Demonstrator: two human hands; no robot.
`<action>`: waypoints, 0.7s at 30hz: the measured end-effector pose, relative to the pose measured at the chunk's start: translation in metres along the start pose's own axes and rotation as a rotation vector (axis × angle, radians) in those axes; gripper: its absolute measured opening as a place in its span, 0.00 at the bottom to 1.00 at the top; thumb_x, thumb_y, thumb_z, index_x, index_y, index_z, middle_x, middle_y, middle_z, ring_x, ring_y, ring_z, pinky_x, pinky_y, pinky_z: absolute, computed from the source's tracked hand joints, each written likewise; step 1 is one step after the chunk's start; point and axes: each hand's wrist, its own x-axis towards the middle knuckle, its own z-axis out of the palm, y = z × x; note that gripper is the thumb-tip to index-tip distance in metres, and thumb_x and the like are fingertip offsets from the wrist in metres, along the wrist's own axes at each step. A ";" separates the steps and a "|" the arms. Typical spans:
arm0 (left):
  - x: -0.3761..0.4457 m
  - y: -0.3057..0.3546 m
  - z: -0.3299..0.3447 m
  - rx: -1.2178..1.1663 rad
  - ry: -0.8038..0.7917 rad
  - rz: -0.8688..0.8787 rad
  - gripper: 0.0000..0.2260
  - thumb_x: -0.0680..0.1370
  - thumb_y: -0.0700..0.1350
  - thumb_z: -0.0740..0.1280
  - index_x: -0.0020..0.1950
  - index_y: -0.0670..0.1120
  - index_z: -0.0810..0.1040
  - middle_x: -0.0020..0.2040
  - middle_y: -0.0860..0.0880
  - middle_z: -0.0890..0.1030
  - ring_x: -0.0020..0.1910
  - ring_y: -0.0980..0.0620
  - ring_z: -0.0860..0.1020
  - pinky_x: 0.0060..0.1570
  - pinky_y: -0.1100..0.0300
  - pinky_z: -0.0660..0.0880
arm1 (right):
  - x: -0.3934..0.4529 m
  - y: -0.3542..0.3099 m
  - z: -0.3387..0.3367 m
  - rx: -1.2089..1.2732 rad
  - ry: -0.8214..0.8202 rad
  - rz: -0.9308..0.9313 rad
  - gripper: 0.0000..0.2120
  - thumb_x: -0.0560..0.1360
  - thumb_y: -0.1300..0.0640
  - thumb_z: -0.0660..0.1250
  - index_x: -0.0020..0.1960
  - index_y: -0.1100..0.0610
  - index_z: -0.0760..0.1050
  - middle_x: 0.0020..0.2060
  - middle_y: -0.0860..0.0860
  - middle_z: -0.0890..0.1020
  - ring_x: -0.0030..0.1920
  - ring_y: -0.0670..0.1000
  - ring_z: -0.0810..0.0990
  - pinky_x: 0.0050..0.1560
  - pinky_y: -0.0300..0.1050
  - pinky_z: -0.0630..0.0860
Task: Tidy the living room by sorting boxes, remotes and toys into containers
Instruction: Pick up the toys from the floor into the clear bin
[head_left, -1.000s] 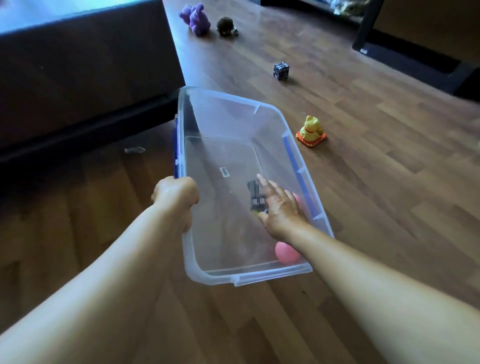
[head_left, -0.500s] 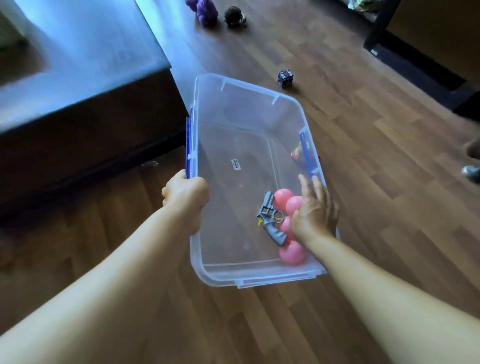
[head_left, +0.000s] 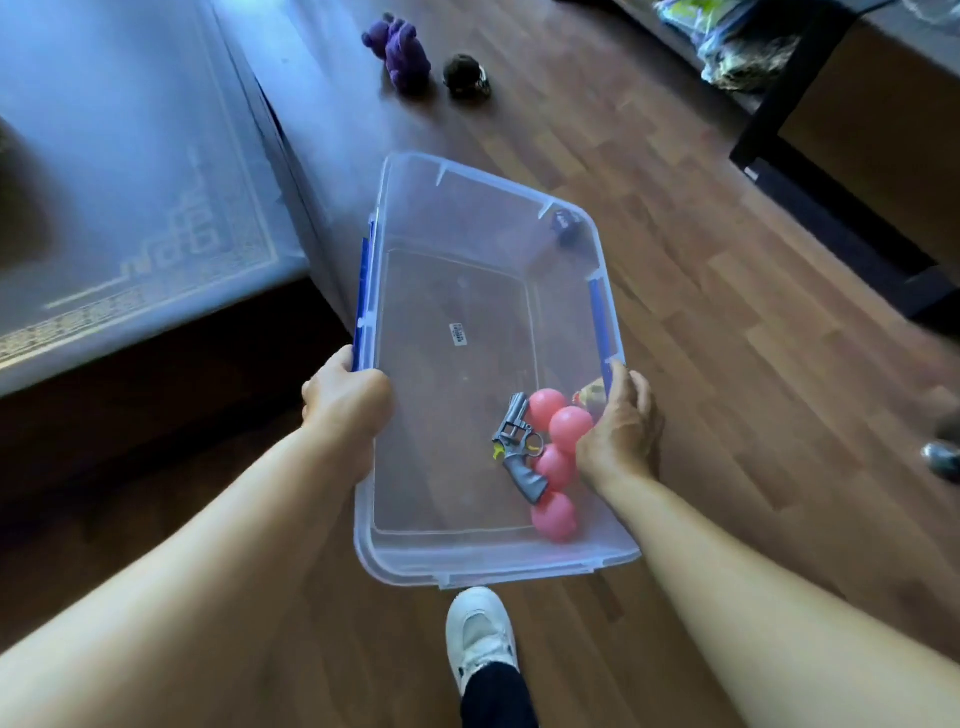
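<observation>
Wood-plank floor (head_left: 727, 322) of a living room, with a low table under a patterned cloth (head_left: 130, 197) at one side and dark furniture at the far side. A person carries a clear plastic bin (head_left: 467, 291) above the floor, a grip on each long rim so that the load hangs level between the arms. The left hand (head_left: 345, 400) is closed in a fist over the rim just below the blue latch (head_left: 362, 306); the right hand (head_left: 621, 426) is curled over the opposite rim, fingers outside the wall, near the second latch. Collected in the near right corner of the bin, probably because it tips slightly that way: a grey toy revolver (head_left: 517, 452) lying against four pink balls (head_left: 558, 457), and a yellow toy (head_left: 592, 397) partly hidden by the hand. Still loose on the floor ahead are a purple plush (head_left: 400, 52) and, just beside it, a dark round toy (head_left: 466, 75); a small dark cube (head_left: 566, 228) shows through the far wall of the bin. The bin is presumably held to be brought toward these. One white shoe (head_left: 480, 634) steps beneath it.
</observation>
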 end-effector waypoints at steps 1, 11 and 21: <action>0.010 0.005 0.003 -0.006 -0.015 0.002 0.18 0.61 0.35 0.57 0.44 0.47 0.80 0.44 0.43 0.76 0.41 0.44 0.71 0.38 0.59 0.68 | 0.013 -0.001 0.002 0.000 -0.012 0.010 0.35 0.72 0.68 0.59 0.76 0.52 0.56 0.74 0.52 0.59 0.70 0.57 0.63 0.70 0.46 0.60; 0.102 0.030 0.049 0.025 0.058 -0.022 0.17 0.66 0.33 0.57 0.43 0.51 0.79 0.55 0.40 0.80 0.53 0.38 0.77 0.40 0.57 0.73 | 0.112 -0.008 0.043 -0.023 -0.196 0.034 0.35 0.74 0.67 0.61 0.77 0.53 0.51 0.76 0.52 0.56 0.73 0.53 0.62 0.71 0.43 0.59; 0.173 0.021 0.108 0.107 0.071 -0.021 0.20 0.61 0.36 0.58 0.47 0.54 0.78 0.62 0.41 0.78 0.59 0.36 0.76 0.61 0.45 0.77 | 0.188 0.075 0.114 -0.052 -0.215 0.125 0.23 0.76 0.63 0.58 0.70 0.51 0.68 0.71 0.50 0.66 0.67 0.57 0.69 0.66 0.45 0.64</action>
